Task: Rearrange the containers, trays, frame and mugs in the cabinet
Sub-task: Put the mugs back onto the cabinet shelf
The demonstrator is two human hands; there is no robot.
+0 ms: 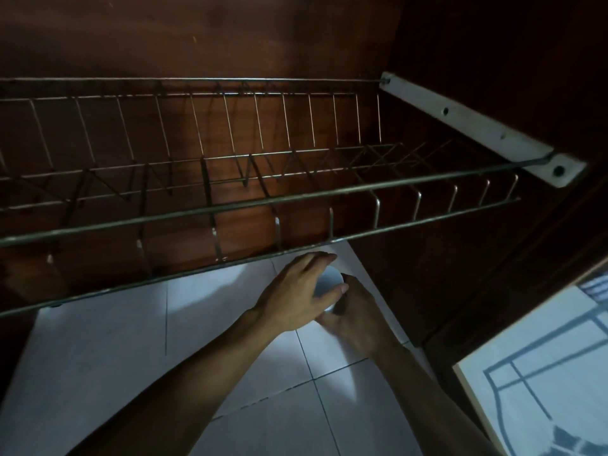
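A white mug [328, 280] sits between both my hands, just below the front rail of the wire dish rack [296, 195]. My left hand [296, 291] grips the mug from the left and above, thumb across its rim. My right hand [357, 315] wraps around it from the right and underneath. Most of the mug is hidden by my fingers; only part of the pale rim and inside shows. The wire rack spans the dark wooden cabinet and holds nothing in view.
A white bracket [477, 126] fixes the rack to the right cabinet wall. Below the rack lies a white tiled surface [131, 340]. A glass-panelled cabinet door [543, 373] stands open at the lower right. The cabinet interior is dim.
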